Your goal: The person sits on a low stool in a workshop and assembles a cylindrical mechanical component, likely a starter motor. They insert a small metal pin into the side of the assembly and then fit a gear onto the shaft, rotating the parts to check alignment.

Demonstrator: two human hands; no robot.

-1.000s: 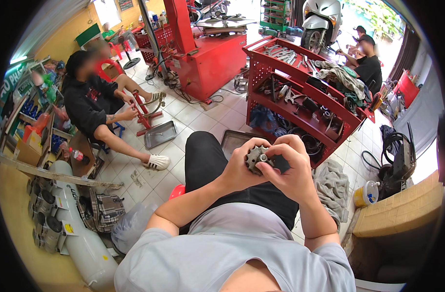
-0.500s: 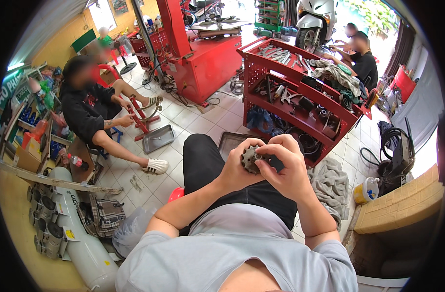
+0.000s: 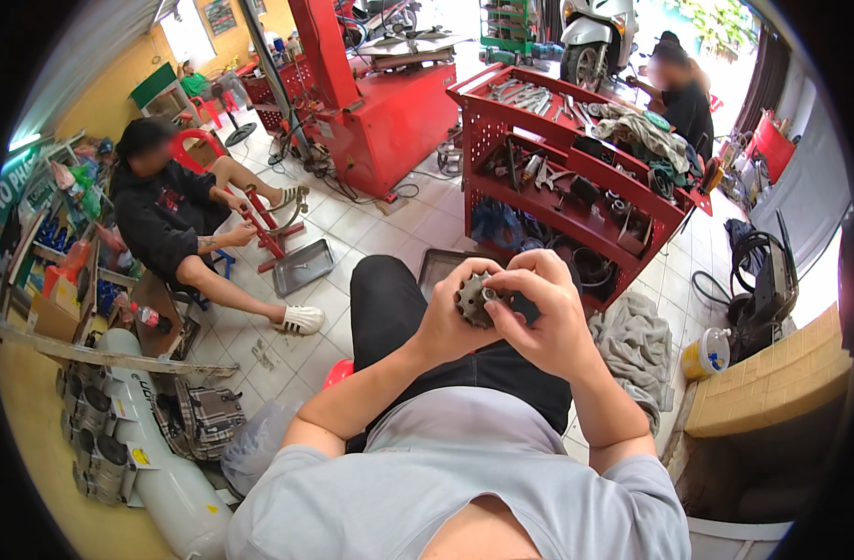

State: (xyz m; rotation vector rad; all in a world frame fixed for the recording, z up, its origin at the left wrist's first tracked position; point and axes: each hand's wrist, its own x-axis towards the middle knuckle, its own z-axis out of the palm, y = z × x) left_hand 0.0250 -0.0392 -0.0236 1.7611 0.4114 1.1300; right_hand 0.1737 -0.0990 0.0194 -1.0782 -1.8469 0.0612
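Observation:
Over my lap, my left hand (image 3: 446, 322) is wrapped round a dark metal toothed wheel (image 3: 472, 301), like a small sprocket or clutch part. The wheel's toothed face is turned up toward me. My right hand (image 3: 534, 303) is closed in a pinch at the wheel's right side. Between its thumb and forefinger shows a small metal ring (image 3: 489, 294), lying against the wheel near its middle. Whether the ring is loose or part of the wheel, I cannot tell. The fingers hide the wheel's right half.
Ahead right stands a red tool cart (image 3: 576, 210) with wrenches and parts. A metal tray (image 3: 305, 267) lies on the floor near a seated person (image 3: 170, 210) at left. A grey cloth (image 3: 632, 345) and a yellow-white bucket (image 3: 705, 355) are to my right; a white tank (image 3: 161, 467) is at left.
The toothed wheel has turned slightly, showing more of its face, and the small ring is now visible at the right fingertips. The view has shifted a little.

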